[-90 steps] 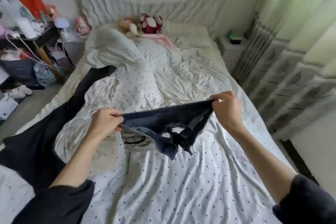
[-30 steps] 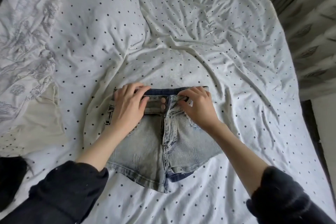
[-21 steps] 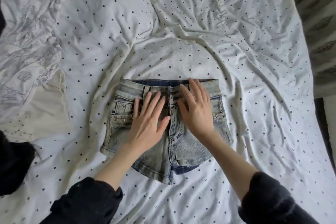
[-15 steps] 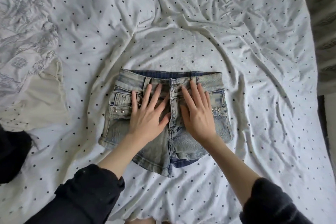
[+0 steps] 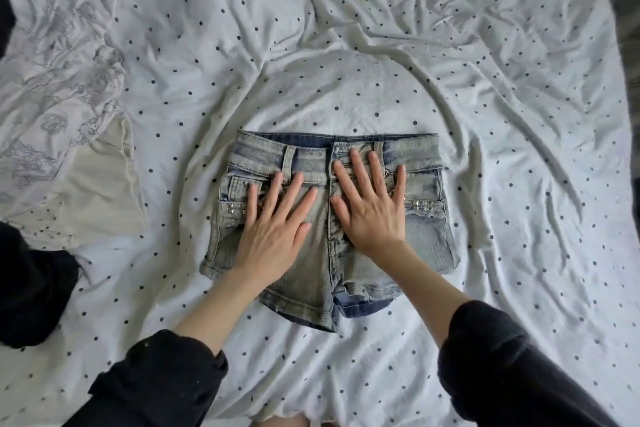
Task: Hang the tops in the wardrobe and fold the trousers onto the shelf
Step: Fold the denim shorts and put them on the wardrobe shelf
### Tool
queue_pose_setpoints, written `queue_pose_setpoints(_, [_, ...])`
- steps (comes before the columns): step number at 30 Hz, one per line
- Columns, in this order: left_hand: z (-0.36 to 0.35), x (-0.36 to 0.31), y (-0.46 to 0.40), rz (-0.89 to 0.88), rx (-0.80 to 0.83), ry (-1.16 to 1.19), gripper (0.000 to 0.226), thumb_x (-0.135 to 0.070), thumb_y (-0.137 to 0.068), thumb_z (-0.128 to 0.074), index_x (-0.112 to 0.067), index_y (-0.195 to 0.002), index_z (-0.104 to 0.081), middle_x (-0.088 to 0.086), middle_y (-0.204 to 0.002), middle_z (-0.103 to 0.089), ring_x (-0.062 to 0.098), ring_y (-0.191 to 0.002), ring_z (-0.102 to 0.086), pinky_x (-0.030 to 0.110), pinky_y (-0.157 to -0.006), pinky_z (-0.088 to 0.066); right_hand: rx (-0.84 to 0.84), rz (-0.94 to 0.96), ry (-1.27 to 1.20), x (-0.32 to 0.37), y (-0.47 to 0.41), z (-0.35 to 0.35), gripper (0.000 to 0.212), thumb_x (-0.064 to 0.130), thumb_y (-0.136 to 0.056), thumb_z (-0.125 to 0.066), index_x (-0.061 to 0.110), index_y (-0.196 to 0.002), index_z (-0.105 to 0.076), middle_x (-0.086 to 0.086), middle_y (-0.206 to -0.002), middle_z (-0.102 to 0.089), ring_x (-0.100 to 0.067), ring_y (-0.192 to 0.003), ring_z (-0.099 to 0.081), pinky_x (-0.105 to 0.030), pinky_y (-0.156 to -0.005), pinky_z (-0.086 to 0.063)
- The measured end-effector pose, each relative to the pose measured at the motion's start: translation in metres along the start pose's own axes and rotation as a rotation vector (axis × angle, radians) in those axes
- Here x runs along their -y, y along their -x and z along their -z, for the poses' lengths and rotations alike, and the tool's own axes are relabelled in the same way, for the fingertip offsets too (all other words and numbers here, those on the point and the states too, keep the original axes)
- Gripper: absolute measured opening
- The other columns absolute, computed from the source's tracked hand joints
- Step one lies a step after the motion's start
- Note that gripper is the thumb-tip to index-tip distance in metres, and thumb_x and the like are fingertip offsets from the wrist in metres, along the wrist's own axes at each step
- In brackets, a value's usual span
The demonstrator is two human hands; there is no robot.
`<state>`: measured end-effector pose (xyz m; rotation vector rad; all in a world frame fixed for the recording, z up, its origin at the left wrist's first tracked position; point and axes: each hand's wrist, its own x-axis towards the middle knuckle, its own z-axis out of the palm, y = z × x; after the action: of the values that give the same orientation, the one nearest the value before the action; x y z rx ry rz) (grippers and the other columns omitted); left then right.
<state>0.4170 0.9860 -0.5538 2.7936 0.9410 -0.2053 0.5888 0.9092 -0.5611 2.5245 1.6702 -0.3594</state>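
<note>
Both palms lie flat on a pair of faded denim shorts (image 5: 329, 218) spread on a polka-dot bed sheet (image 5: 502, 114), the left hand (image 5: 277, 232) and right hand (image 5: 370, 208) each a wide, spread grip holding nothing, fingers straight toward the waistband. The smoothing looks nearly finished; a clean fold would likely need strokes outward from the fly, flattening the hems (one pokes out below the wrists) before halving leg over leg.
</note>
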Motion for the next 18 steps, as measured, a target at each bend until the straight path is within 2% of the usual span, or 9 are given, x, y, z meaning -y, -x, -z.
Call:
queue_pose_setpoints(2, [0.002, 0.002, 0.003, 0.007, 0.012, 0.021, 0.053, -0.041, -0.099, -0.024, -0.028, -0.148, -0.008, 0.005, -0.158, -0.003, 0.032, -0.144, 0.003, 0.055, -0.114, 0.005, -0.009, 0.004, -0.023, 0.001, 0.002, 0.003, 0.055, 0.057, -0.093, 0.004, 0.040, -0.139, 0.028, 0.007, -0.153, 0.023, -0.020, -0.140, 0.025, -0.057, -0.111, 0.016])
queue_pose_setpoints(4, [0.005, 0.006, 0.007, 0.048, 0.002, 0.068, 0.054, -0.041, -0.097, -0.021, -0.026, -0.148, -0.010, 0.006, -0.157, -0.004, 0.033, -0.144, 0.002, 0.057, -0.114, 0.004, -0.064, -0.004, -0.069, 0.008, 0.012, 0.006, 0.058, 0.055, -0.096, -0.007, 0.033, -0.147, 0.012, 0.003, -0.156, 0.014, -0.022, -0.143, 0.017, -0.056, -0.112, 0.015])
queue_pose_setpoints(7, [0.012, 0.020, 0.016, 0.240, -0.086, 0.237, 0.058, -0.042, -0.099, -0.028, -0.018, -0.150, -0.013, 0.009, -0.157, -0.001, 0.031, -0.144, 0.003, 0.055, -0.113, 0.004, -0.104, 0.013, -0.125, 0.029, 0.035, 0.006, 0.063, 0.049, -0.096, -0.019, 0.018, -0.150, -0.014, -0.002, -0.157, -0.008, -0.023, -0.145, 0.000, -0.056, -0.114, 0.003])
queue_pose_setpoints(8, [0.014, 0.027, 0.019, 0.303, -0.122, 0.313, 0.059, -0.038, -0.099, -0.033, -0.014, -0.150, -0.016, 0.011, -0.157, -0.003, 0.032, -0.145, 0.000, 0.054, -0.114, -0.001, -0.078, 0.012, -0.113, 0.033, 0.040, 0.002, 0.063, 0.049, -0.096, -0.019, 0.017, -0.149, -0.013, -0.003, -0.157, -0.007, -0.023, -0.144, 0.002, -0.056, -0.114, 0.003])
queue_pose_setpoints(11, [0.022, 0.048, 0.026, 0.472, -0.176, 0.529, 0.060, -0.023, -0.097, -0.048, -0.007, -0.149, -0.023, 0.018, -0.153, -0.024, 0.032, -0.141, -0.023, 0.047, -0.112, -0.024, 0.009, -0.008, -0.091, 0.037, 0.036, -0.011, 0.063, 0.050, -0.099, -0.019, 0.020, -0.146, 0.011, 0.001, -0.153, 0.016, -0.020, -0.139, 0.024, -0.051, -0.111, 0.021])
queue_pose_setpoints(14, [0.030, 0.059, 0.026, 0.597, -0.134, 0.709, 0.054, -0.020, -0.094, -0.054, -0.006, -0.143, -0.036, 0.016, -0.134, -0.051, 0.024, -0.118, -0.051, 0.035, -0.102, -0.039, 0.008, -0.017, -0.071, 0.038, 0.033, -0.013, 0.064, 0.050, -0.099, -0.020, 0.021, -0.145, 0.013, 0.002, -0.152, 0.019, -0.020, -0.138, 0.025, -0.050, -0.108, 0.025])
queue_pose_setpoints(18, [0.052, 0.067, 0.021, 0.764, -0.101, 0.921, 0.036, -0.013, -0.090, -0.060, -0.004, -0.125, -0.058, 0.003, -0.110, -0.066, 0.014, -0.093, -0.060, 0.021, -0.083, -0.044, 0.042, 0.006, -0.073, 0.035, 0.034, -0.008, 0.064, 0.052, -0.097, -0.014, 0.022, -0.144, 0.018, 0.003, -0.150, 0.025, -0.019, -0.137, 0.029, -0.049, -0.108, 0.026])
